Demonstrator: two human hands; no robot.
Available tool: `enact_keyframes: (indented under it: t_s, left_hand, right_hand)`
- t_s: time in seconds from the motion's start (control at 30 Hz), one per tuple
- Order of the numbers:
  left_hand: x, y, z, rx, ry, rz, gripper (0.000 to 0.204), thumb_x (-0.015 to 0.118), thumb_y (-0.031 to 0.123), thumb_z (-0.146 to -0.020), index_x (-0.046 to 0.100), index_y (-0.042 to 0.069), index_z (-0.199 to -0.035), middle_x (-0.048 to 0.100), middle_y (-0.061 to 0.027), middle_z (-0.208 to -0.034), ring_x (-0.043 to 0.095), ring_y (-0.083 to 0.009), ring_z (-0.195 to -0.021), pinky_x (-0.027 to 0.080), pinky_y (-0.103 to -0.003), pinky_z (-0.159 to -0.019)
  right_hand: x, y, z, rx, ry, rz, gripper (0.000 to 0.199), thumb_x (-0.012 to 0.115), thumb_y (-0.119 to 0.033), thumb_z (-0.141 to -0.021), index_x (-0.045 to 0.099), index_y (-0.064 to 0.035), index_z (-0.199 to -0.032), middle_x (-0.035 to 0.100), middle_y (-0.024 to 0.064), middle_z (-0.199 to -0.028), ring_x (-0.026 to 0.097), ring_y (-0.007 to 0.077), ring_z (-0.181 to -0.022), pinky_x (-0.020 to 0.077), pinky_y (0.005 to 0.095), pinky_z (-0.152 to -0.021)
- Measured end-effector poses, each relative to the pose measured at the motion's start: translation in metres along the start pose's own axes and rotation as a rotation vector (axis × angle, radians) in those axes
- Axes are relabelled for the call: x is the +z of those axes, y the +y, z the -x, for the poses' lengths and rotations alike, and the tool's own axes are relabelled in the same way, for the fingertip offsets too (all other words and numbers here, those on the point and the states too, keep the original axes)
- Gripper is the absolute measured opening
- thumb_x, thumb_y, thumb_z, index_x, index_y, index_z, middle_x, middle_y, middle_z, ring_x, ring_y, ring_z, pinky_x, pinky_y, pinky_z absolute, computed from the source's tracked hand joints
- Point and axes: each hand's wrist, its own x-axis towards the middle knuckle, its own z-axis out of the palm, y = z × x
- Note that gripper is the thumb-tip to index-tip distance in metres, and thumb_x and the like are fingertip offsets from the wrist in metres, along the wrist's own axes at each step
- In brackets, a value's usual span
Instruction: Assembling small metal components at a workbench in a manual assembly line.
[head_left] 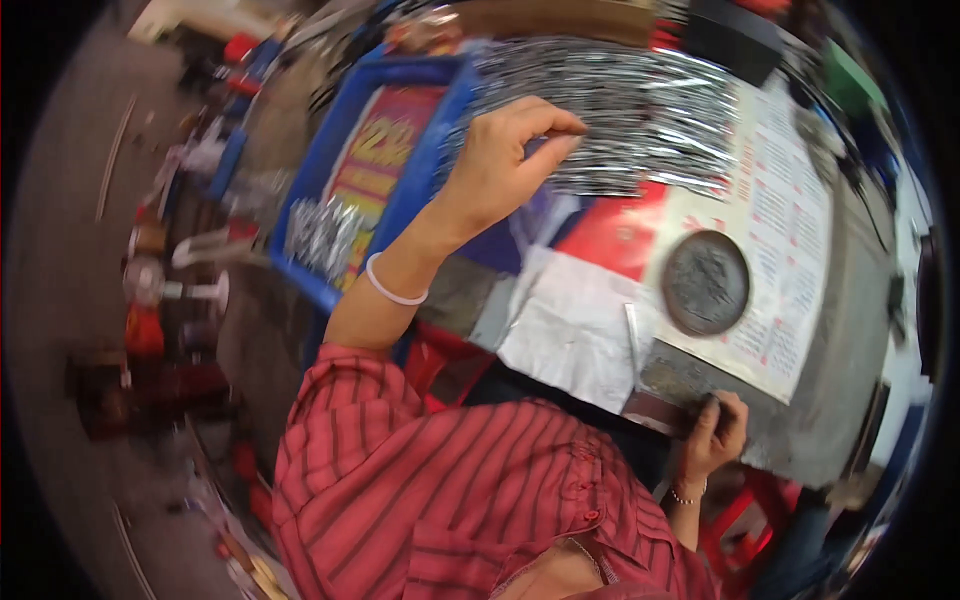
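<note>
Fingers of left hand (505, 160) pinch at long row of shiny silver metal strips (610, 120); few more strips lie in blue plastic tray (425, 175), so approx. most look laid out. Right hand (715, 430) curls shut on dark flat metal plate (680, 385), prob. gripping its edge.

A round dark grey metal disc (705, 283) lies on a sheet of printed paper (790, 215) on the worktable. To the left stands a blue plastic tray (325, 160) with a red and yellow printed sheet (385, 150) inside it and a small heap of shiny silver pieces (322, 235) (they are too blurred to tell more). A crumpled sheet of silver foil (570, 335) lies near the table's front edge.
</note>
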Motion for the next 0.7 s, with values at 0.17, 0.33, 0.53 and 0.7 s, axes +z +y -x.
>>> enact_keyframes:
  t_s: [0.17,0.33,0.53,0.7]
  left_hand:
    - [-0.096,-0.031,0.106,-0.375,0.137,-0.221,0.018,0.062,0.007,-0.084,0.066,0.0,-0.099,0.066,-0.0067,-0.091,0.061,-0.0127,-0.085,0.046,-0.024,-0.074]
    - [-0.164,-0.073,0.199,-0.68,0.185,-0.329,0.02,0.061,0.01,-0.084,0.065,-0.002,-0.099,0.069,-0.0088,-0.087,0.064,-0.0123,-0.078,0.049,-0.025,-0.069]
    - [-0.181,-0.107,0.23,-0.756,0.19,-0.463,0.019,0.059,0.012,-0.078,0.067,0.001,-0.092,0.068,-0.0161,-0.085,0.067,-0.0292,-0.08,0.051,-0.036,-0.074]
    - [-0.185,-0.117,0.234,-0.774,0.181,-0.496,0.017,0.059,0.012,-0.078,0.066,0.001,-0.089,0.067,-0.0172,-0.083,0.066,-0.0312,-0.081,0.051,-0.038,-0.074]
  right_hand:
    - [-0.006,0.007,0.005,0.012,0.051,0.075,0.007,0.052,-0.002,-0.092,0.054,0.003,-0.095,0.056,0.0075,-0.085,0.051,0.0133,-0.075,0.0436,0.0241,-0.067]
    - [0.0,0.009,0.003,-0.026,0.053,0.224,0.009,0.053,-0.005,-0.094,0.054,0.0036,-0.095,0.052,0.0032,-0.085,0.048,0.0103,-0.075,0.0416,0.0219,-0.069]
    - [0.009,0.002,-0.001,-0.059,0.083,0.312,0.011,0.052,-0.008,-0.095,0.053,0.0036,-0.095,0.049,0.002,-0.08,0.045,0.0097,-0.071,0.0397,0.0218,-0.065]
    - [0.014,0.0,-0.002,-0.136,0.088,0.407,0.013,0.052,-0.009,-0.096,0.053,0.0034,-0.095,0.05,0.0023,-0.079,0.045,0.0102,-0.071,0.0401,0.0222,-0.065]
